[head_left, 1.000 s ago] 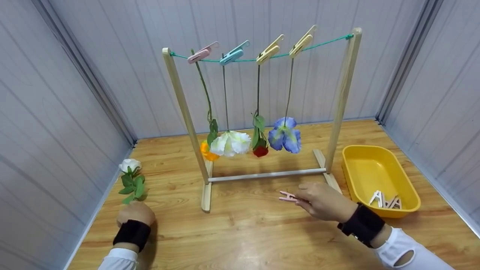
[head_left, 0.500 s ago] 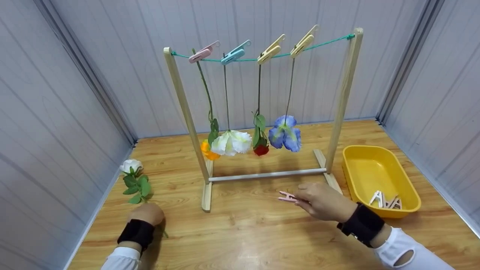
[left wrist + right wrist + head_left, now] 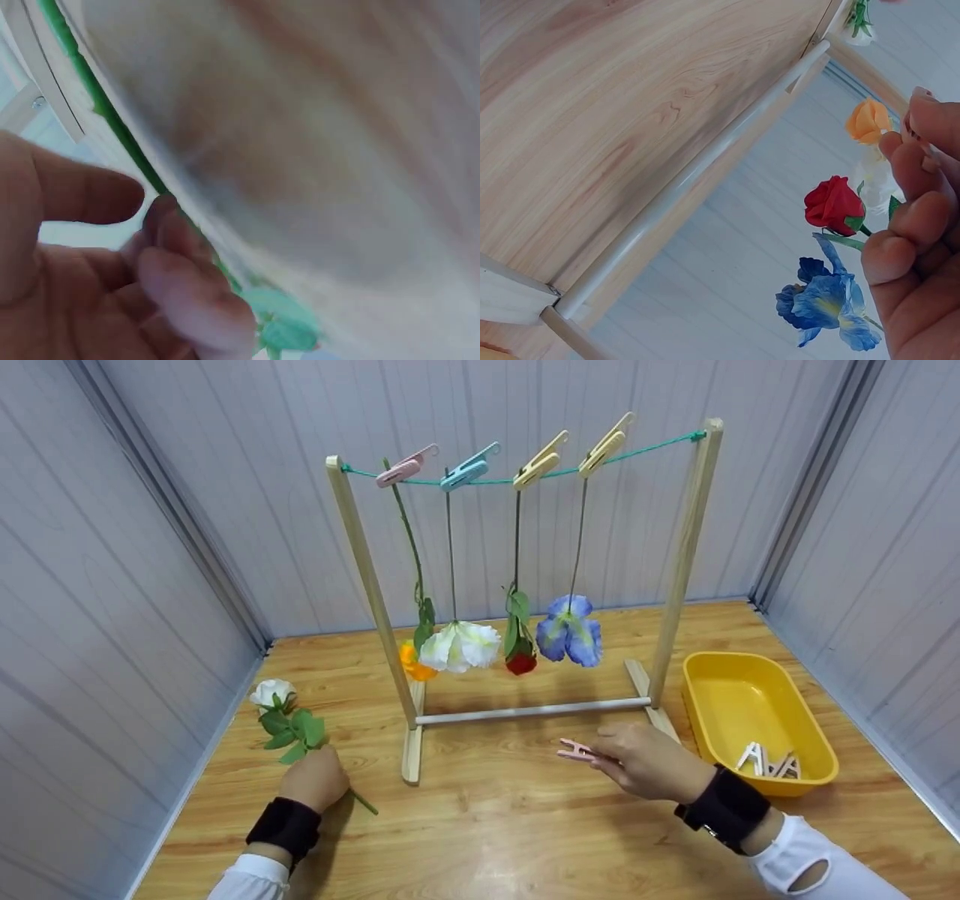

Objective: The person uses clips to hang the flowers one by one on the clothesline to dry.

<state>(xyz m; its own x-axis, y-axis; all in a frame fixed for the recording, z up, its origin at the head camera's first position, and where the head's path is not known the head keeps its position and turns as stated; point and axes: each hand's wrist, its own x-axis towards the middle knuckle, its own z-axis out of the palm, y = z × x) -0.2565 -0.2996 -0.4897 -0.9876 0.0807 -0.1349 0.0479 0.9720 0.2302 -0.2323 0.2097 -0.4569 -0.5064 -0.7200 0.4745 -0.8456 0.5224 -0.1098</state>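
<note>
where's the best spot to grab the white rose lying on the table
Grip the white rose by its bare lower stem, below the leaves, coming from above and from the near side. The bloom and leaves point away toward the left wall, and the left hand holds it at just that stretch; pinching there probably spares the petals.

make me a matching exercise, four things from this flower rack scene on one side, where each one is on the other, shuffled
Things:
1. white rose
2. pink clothespin
3. blue flower
4. white clothespins

Places:
a. in the yellow tray
b. hanging from the green line
c. stem gripped by the left hand
d. pinched in the right hand

Pairs: 1-c, 2-d, 3-b, 4-a
</note>
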